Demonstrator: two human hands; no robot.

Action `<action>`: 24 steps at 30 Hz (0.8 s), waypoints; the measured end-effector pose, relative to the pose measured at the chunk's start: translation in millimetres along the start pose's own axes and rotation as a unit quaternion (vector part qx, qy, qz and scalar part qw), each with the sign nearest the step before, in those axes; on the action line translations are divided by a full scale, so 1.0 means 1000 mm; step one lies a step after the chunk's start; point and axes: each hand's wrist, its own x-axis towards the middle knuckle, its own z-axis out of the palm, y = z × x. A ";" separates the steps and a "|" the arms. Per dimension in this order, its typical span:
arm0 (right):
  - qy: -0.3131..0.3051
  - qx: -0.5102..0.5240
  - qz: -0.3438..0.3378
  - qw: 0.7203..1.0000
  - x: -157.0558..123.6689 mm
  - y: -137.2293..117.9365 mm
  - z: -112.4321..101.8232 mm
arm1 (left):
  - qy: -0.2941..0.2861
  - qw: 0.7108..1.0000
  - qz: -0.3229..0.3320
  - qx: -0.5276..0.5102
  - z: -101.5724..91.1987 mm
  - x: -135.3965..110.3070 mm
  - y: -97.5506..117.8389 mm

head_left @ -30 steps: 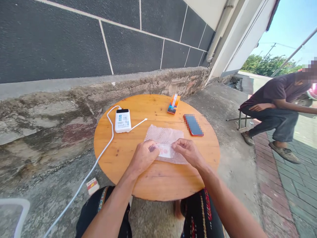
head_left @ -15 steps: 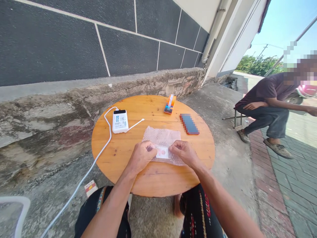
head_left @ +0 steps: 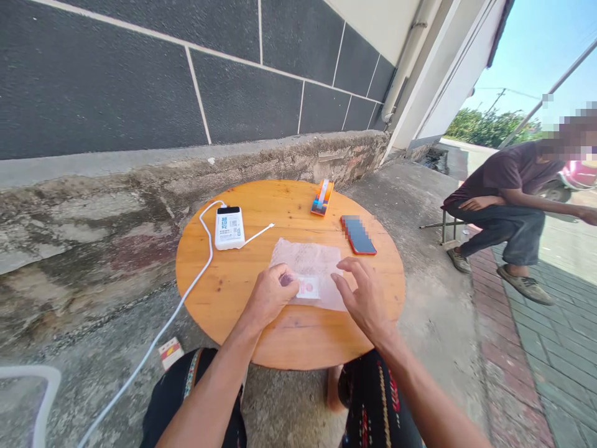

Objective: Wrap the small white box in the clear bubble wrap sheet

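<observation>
The left hand pinches the near-left edge of a small white card that lies on a thin translucent sheet on the round wooden table, near the table's near side. The right hand hovers spread and empty just right of the card, fingers lifted off the sheet. By the look of it the card is being pinned flat in place; the next move would call for a steady left pinch and a light right-hand touch. Both forearms reach in from the near edge, wrists low.

Farther off lie a white power bank with cable, a phone, and an orange packet.
</observation>
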 end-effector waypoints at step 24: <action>-0.177 -0.179 -0.197 0.948 -0.002 -0.035 0.011 | -0.004 0.995 0.029 0.093 -0.012 0.000 -0.008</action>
